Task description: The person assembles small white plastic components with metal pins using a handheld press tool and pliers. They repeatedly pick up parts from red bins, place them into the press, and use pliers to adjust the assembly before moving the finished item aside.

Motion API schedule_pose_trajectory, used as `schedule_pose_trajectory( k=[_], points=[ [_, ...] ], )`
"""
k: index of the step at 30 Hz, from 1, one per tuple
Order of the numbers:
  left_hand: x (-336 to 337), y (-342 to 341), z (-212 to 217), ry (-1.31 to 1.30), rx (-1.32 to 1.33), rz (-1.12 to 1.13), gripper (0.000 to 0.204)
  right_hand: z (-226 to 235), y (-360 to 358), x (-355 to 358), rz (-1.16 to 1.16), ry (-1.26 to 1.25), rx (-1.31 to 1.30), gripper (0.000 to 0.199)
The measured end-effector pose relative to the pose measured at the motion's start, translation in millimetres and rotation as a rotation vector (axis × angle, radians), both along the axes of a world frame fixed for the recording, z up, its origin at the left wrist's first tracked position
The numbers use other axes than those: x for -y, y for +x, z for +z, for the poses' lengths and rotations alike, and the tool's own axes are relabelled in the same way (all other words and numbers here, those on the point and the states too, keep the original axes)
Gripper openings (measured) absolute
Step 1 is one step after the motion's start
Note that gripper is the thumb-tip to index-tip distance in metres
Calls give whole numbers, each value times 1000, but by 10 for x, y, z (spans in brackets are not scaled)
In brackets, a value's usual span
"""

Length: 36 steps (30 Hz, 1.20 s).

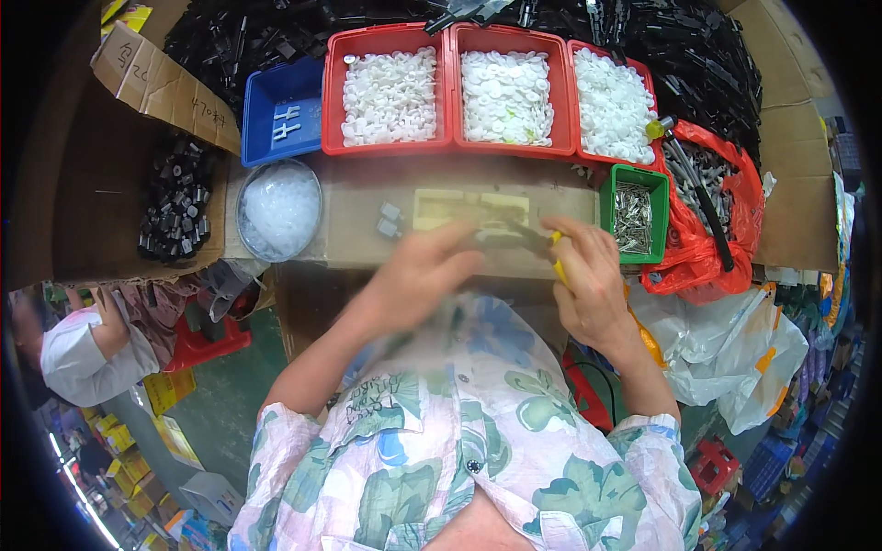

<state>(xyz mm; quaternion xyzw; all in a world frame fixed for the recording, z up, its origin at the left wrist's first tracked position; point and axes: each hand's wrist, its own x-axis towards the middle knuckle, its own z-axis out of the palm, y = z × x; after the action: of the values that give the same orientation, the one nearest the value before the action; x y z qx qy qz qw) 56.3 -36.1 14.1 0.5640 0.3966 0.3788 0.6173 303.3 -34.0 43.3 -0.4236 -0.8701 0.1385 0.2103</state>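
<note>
My right hand [590, 280] is wrapped round yellow-handled pliers [559, 262], whose dark, blurred head points left over the work board. Just left of it, my left hand [418, 283] is smeared by motion. Its fingers reach toward the pliers' head, and whether they hold anything cannot be made out. Beyond both hands a pale yellow block-shaped holder [441, 204] lies on the board [354, 197]. Two or so small grey-white plastic pieces [390, 219] sit beside the holder, near my left fingertips.
Red bins [448, 101] of white plastic parts line the back, beside a blue bin [262, 115]. A round bowl [241, 216] and a carton [78, 197] with dark pieces stand left. Right are a green bin [606, 197] of metal pins and a red bag [749, 207]. Another person [87, 354] sits left.
</note>
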Motion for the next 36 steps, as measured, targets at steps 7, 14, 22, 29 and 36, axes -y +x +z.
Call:
schedule_pose_trajectory(
  k=[7,14,22,29,36],
  points=[
    [377,-771,-94,187,-819,-128,35,-284,149,-85,-224,-44,205,26],
    [812,-1318,-312,148,-1391,-31,26,-541,112,-205,-326,30,449,19],
    [322,-782,-274,619,-891,225,22,-346,77,-234,-243,8,369,32],
    [90,-636,-489,702,-894,149,30,-93,28,-502,-169,39,229,26],
    [75,-635,-384,637,-850,134,33,88,-523,-1342,-41,197,32,15]
  ],
)
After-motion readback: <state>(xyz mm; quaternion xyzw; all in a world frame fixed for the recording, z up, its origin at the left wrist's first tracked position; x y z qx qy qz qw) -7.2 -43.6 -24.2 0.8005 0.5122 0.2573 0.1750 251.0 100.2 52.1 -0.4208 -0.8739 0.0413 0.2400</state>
